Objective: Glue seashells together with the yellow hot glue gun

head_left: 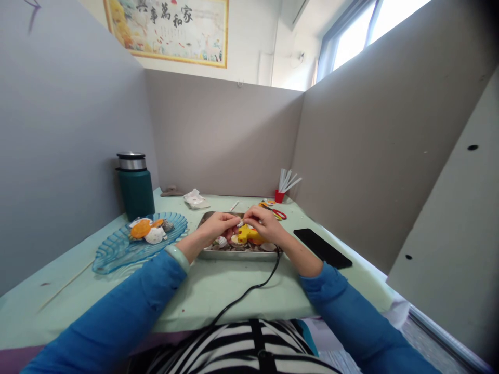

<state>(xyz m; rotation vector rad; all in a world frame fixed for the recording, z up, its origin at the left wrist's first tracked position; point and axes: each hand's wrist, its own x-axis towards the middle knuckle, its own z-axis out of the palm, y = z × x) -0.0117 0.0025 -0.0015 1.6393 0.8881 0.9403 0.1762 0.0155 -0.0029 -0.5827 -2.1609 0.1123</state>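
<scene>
Over a metal tray (241,255) of seashells, my left hand (223,224) and my right hand (262,221) meet with fingertips pinched. Between them is a small whitish shell (240,223), mostly covered by the fingers, so its shape is unclear. A yellow glue gun (245,234) lies in the tray below my right hand, partly hidden by it. From the tray's right side a black cord (249,289) runs down over the table edge. Several shells (222,241) show in the tray beneath my left hand.
Left stands a blue scalloped plate (113,254) with orange and white shells, before a green flask (136,192). Behind the tray are scissors (278,213), a red cup (279,196) of glue sticks and crumpled tissue (195,198). A black phone (322,248) lies right. Grey partitions (226,130) enclose the table.
</scene>
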